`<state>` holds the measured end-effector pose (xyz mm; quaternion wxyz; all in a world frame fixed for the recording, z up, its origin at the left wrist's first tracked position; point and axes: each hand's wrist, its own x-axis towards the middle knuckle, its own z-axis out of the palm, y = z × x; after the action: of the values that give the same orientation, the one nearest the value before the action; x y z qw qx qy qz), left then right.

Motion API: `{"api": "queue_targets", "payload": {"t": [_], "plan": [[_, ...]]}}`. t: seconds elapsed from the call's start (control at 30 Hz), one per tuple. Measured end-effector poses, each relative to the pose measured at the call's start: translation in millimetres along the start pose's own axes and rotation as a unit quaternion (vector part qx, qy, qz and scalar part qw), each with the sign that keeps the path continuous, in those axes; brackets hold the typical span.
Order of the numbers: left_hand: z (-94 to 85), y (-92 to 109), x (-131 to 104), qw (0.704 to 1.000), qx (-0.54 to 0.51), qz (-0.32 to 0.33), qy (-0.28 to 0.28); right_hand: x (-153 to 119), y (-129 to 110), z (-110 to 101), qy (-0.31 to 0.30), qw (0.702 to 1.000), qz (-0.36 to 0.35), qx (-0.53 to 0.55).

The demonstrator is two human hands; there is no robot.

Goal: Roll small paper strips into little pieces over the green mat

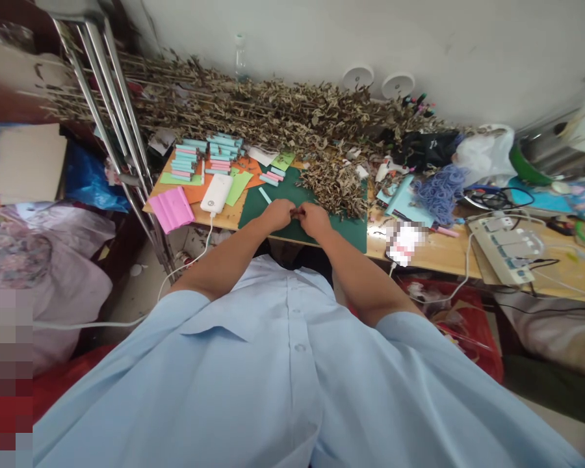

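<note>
My left hand [279, 214] and my right hand [314, 220] meet at the front edge of the green cutting mat [350, 235]. Their fingers are closed together on a small brown bunch of dried leaves [297, 213]. Just beyond my right hand a heap of crumbled dried leaves [334, 188] lies on the mat. To the left of my left hand is a pale blue paper roll [264, 195]. More blue and pink rolls [272, 175] lie behind it, and several are stacked [185, 159] on coloured paper at the left.
Long dried stalks [273, 110] line the wall. A white power bank [217, 192] with a cable and pink paper [171, 209] are on the left. A glue gun [389, 170], purple yarn [439, 192], a phone [403, 244] and a power strip [504, 250] are on the right. Crutches [112, 110] stand at the left.
</note>
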<state>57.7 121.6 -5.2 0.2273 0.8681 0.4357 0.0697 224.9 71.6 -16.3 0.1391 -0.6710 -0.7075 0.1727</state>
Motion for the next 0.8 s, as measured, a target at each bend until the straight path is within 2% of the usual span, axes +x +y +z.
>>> {"api": "queue_targets", "payload": {"t": [0.13, 0.4, 0.57, 0.8], "plan": [[-0.9, -2, -3, 1.000, 0.001, 0.016, -0.016, 5, 4, -1, -0.009, 1.000, -0.026, 0.014], [3.8, -7, -1, 1.000, -0.020, -0.002, 0.018, -4, 2, 1, -0.001, 0.999, -0.038, 0.018], [3.6, -8, -2, 0.999, -0.008, -0.003, 0.038, 0, 4, 2, -0.020, 0.998, -0.052, 0.017], [2.9, -6, -15, 0.999, 0.026, -0.004, 0.036, -3, 6, 7, 0.006, 0.998, -0.063, 0.027]]}}
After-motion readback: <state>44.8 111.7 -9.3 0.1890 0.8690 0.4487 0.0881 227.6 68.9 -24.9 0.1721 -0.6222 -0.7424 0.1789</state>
